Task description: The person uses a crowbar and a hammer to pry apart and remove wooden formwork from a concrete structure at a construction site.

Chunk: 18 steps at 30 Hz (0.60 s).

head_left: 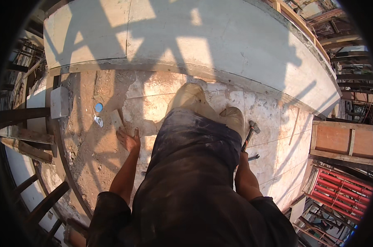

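Observation:
My left hand (129, 140) is low on the left with its fingers and thumb apart. Its fingertips are beside the lower end of a small flat light-brown piece (117, 120); whether they touch it I cannot tell. On the right, my right hand (243, 158) is closed round the handle of a hammer (249, 136), whose metal head points away from me. A dark forked metal tool end (254, 157) shows next to that hand; the rest of it is hidden, so I cannot tell if I hold it too.
A long pale panel (166, 37) spans the far side. Dusty, rubble-strewn floor (85, 152) is at left, with a blue round lid (98, 107), a crumpled wrapper (98, 121) and a white block (59, 102). A thin stick (294, 126) and red slatted frame (339, 191) are at right.

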Motion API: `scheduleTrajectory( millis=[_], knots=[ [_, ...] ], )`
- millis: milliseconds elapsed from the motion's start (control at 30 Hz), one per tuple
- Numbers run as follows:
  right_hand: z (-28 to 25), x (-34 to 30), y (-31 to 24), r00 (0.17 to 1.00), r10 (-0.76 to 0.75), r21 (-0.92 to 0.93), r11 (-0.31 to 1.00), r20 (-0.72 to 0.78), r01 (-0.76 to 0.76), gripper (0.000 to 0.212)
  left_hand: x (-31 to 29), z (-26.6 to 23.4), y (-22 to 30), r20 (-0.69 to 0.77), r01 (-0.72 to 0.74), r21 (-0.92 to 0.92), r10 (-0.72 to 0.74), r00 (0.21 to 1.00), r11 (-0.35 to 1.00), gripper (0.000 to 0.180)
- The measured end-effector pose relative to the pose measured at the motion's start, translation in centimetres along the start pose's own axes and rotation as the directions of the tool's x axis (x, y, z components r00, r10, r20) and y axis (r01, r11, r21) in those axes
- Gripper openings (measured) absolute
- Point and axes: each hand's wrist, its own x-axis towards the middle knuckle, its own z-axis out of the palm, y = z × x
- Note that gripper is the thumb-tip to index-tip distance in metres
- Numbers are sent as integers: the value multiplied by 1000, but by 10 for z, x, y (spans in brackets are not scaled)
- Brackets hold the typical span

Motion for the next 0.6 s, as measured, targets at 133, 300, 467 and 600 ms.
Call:
scheduleTrajectory(
  millis=[133,300,467,600],
  knots=[
    [0,-12,-18,983,185,-5,983,-2,-185,63,25,12,90,-4,-345,-72,345,939,936,86],
    [-8,8,-52,985,29,68,998,-168,-18,65,119,56,172,622,565,-715,6,783,412,93],
    [-21,1,-185,998,-34,774,631,-43,55,68,162,69,228,701,697,-690,62,711,-194,100],
    [-17,21,-293,939,-160,934,241,304,-262,78,168,88,281,659,588,-619,62,750,-521,102]
  ],
)
